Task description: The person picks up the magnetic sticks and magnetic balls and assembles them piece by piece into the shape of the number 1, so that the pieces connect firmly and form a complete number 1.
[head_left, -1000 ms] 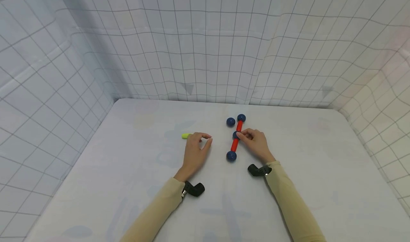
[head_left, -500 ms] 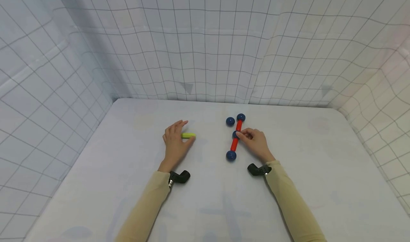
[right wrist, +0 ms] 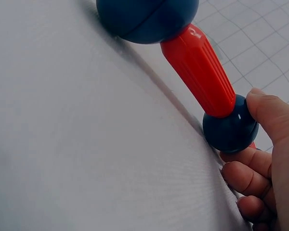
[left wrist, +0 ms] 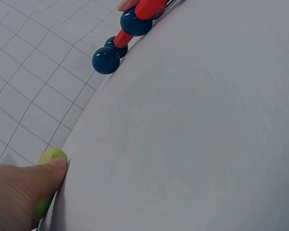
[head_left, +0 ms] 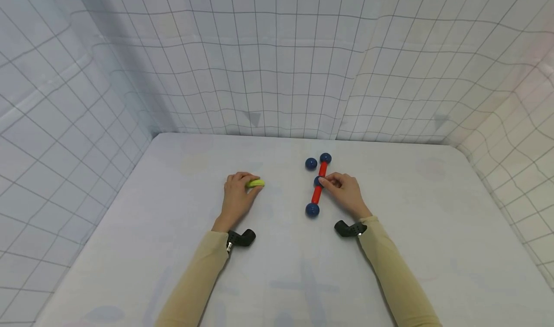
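My left hand pinches a yellow-green rod between thumb and fingers, low over the table. In the left wrist view the thumb lies along the ridged green rod. My right hand pinches the middle blue ball of a straight chain. Two red rods join that ball to a near blue ball and a far blue ball. The right wrist view shows the ridged red rod seated against the held ball.
A loose blue ball sits just left of the chain's far end. The white table spreads around both hands. A gridded white curtain closes off the back and both sides.
My left hand has moved left to the yellow-green rod, opened around it and then closed its fingers on it. The right hand keeps its pinch on the middle ball.
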Action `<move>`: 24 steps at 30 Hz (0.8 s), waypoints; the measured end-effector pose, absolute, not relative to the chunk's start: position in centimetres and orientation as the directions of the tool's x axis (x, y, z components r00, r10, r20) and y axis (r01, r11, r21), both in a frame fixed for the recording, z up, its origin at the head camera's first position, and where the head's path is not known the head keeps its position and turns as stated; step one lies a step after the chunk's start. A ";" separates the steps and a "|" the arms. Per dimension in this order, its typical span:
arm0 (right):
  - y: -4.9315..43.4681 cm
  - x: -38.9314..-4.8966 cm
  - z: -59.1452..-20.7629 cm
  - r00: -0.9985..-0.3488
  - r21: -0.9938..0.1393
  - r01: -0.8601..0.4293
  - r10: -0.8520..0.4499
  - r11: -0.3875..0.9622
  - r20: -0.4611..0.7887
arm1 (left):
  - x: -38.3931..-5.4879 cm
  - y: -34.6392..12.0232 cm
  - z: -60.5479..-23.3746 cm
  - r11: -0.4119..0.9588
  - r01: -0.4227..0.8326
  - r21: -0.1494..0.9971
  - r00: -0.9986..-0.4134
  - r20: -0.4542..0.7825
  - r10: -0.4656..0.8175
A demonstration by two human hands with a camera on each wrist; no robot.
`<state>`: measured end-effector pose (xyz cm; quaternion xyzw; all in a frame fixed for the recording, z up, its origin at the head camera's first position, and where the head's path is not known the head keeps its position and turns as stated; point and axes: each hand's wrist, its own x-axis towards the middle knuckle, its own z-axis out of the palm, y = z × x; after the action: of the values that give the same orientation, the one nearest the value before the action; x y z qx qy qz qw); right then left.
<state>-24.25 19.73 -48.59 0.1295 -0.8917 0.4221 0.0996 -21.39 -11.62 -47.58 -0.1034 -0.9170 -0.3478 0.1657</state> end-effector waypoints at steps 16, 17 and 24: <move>19.5 -24.5 -48.3 -0.952 -0.740 -0.300 -0.138 0.601 0.274 | -20.5 -9.0 -47.9 0.531 0.389 0.753 -0.892 0.452 0.012; 19.5 -24.6 -48.2 -0.953 -0.742 -0.298 -0.136 0.600 0.272 | -20.3 -8.8 -47.9 0.517 0.393 0.761 -0.891 0.453 0.010; 19.5 -25.0 -48.2 -0.958 -0.742 -0.279 -0.123 0.610 0.259 | -19.5 -7.4 -47.9 0.455 0.369 0.810 -0.910 0.414 0.002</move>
<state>-24.98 19.46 -48.20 0.1127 -0.8925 0.4271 0.0911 -19.49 -7.41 -47.93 -0.1114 -0.8337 -0.5101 0.1799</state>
